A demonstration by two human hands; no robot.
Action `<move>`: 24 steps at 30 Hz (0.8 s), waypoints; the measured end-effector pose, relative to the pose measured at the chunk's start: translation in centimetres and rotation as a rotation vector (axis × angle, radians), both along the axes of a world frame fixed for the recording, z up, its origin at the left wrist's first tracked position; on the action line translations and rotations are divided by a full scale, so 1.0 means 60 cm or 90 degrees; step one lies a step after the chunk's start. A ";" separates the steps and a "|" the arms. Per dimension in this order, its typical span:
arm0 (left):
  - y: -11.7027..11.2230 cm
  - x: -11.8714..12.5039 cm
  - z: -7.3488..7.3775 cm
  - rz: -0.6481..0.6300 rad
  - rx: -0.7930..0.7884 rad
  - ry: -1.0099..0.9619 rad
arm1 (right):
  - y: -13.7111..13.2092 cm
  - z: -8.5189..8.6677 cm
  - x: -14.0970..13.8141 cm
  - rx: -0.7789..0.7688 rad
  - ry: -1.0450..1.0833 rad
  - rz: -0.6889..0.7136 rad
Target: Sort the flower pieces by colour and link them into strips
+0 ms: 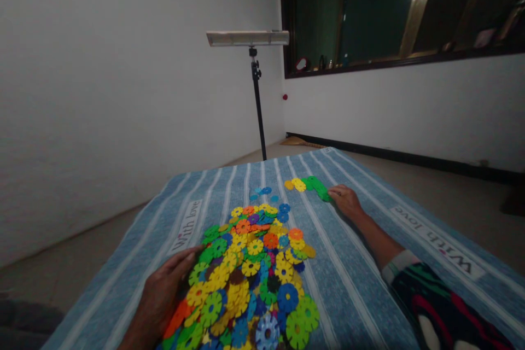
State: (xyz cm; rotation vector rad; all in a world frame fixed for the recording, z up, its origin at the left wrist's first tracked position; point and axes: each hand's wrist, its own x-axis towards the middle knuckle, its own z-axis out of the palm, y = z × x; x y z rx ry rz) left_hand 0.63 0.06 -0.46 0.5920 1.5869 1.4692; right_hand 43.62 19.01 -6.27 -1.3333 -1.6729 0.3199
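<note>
Nearest, the left hand (162, 298) lies flat, fingers (186, 258) together and outstretched, clamped on nothing, pressed against the left edge of a heap of interlocking plastic discs (250, 268) on a blue striped cloth (348, 284). Just beyond those fingertips the cloth reads "With love" (186, 226); the same words (437, 239) run upside down beside the right patterned sleeve (430, 295). Farther out, the right hand (348, 201) touches a joined row of green discs (315, 185); whether its fingers pinch it I cannot tell. The row's long axis runs leftward from the fingertips, ending in yellow discs (296, 185). Loose blue discs (264, 192) lie left of that.
</note>
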 end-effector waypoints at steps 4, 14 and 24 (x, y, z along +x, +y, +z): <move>-0.001 -0.001 -0.001 -0.006 -0.005 -0.003 | 0.019 -0.009 0.004 -0.018 -0.068 0.001; -0.001 0.001 -0.002 0.001 -0.014 -0.019 | 0.018 -0.031 0.001 -0.055 -0.159 -0.088; 0.001 -0.006 -0.007 -0.006 -0.008 -0.012 | -0.018 -0.011 -0.022 -0.084 -0.355 -0.138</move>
